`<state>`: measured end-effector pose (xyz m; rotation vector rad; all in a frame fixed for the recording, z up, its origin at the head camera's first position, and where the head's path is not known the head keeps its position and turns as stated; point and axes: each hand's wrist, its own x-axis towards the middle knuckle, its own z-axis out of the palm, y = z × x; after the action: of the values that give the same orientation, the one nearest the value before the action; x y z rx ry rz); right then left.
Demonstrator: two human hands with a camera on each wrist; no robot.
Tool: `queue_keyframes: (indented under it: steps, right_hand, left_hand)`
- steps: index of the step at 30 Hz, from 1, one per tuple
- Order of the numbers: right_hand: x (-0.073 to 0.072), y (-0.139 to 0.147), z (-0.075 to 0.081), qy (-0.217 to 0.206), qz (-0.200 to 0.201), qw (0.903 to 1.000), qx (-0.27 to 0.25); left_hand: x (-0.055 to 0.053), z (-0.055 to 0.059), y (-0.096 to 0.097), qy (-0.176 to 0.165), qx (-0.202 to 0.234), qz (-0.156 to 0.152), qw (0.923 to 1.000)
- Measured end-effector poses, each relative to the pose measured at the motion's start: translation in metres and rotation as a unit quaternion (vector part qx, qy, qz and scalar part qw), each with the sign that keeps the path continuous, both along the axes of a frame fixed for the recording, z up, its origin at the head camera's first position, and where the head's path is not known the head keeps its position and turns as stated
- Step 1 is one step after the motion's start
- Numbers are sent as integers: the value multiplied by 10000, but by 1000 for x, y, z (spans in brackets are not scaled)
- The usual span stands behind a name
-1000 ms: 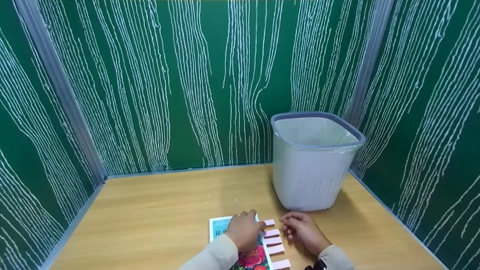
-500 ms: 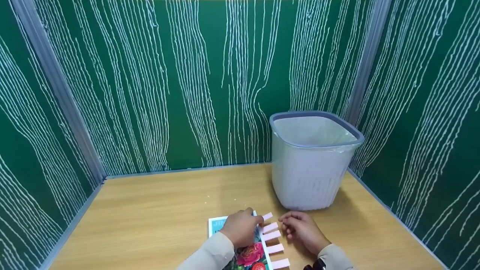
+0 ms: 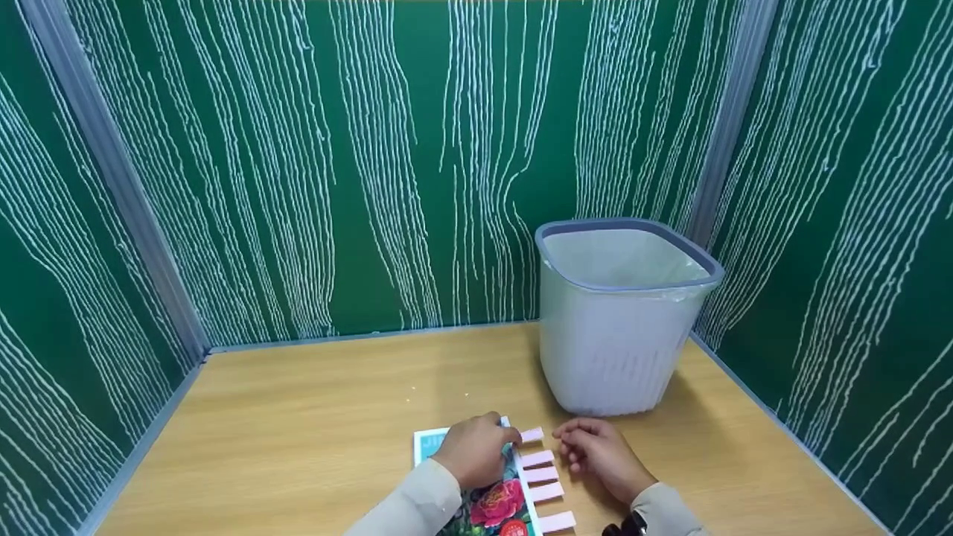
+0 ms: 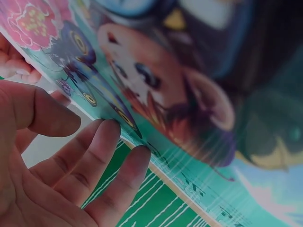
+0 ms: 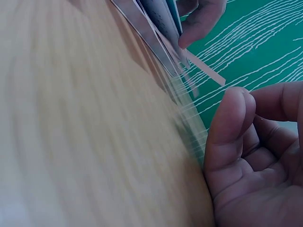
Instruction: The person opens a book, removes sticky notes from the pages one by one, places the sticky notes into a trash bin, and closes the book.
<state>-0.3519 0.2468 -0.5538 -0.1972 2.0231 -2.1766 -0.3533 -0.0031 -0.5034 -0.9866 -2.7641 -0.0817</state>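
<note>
A book with a teal, flower-printed cover lies at the table's front. My left hand grips its upper right corner, fingertips along the edge in the left wrist view. Several pink paper tabs stick out from the book's right side, the top one beside my left thumb. To the right of the tabs is my right hand, fingers curled. Its thumb and index fingertips meet with nothing visible between them. In the right wrist view the book's pages stand partly fanned, with a pink strip jutting out.
A pale bin with a grey rim and plastic liner stands behind my right hand. Small white bits lie on the wooden table. Green walls with white wavy lines enclose its back and sides.
My left hand has shifted slightly left, showing more of the cover's flower. The upper tabs tilted up half a second ago and now lie flatter. My right hand has stayed in place.
</note>
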Motion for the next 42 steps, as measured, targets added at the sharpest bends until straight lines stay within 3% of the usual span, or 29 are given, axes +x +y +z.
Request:
queue_keyframes:
  steps: [7,13,18,22,24,28,34,36,42]
  right_hand:
    - [0,0,0,-35,-61,10000,21]
    - [0,-1,0,7,-79,9999,87]
    - [1,-2,1,32,-166,9997,170]
    - [1,-3,1,64,-141,9996,226]
    - [0,-2,0,53,-124,9997,219]
    - [-1,-1,1,49,-136,9997,180]
    - [-2,-3,2,18,-210,9996,178]
    - [-1,-4,2,33,-216,9995,205]
    - [0,-3,1,31,-133,9997,225]
  left_hand:
    - [-1,1,-2,-112,161,-74,9998]
    - [-6,5,-5,-195,768,35,9968]
    - [-9,14,-11,-229,1356,136,9904]
    - [-6,25,-22,-588,1716,429,9825]
    - [-5,30,-30,-847,1975,616,9747]
    - [-2,37,-51,-1322,2727,853,9492]
    - [3,39,-97,-1648,3928,906,9002]
    - [5,36,-111,-1782,4340,909,8784]
    - [10,20,-145,-2433,5446,1101,7951]
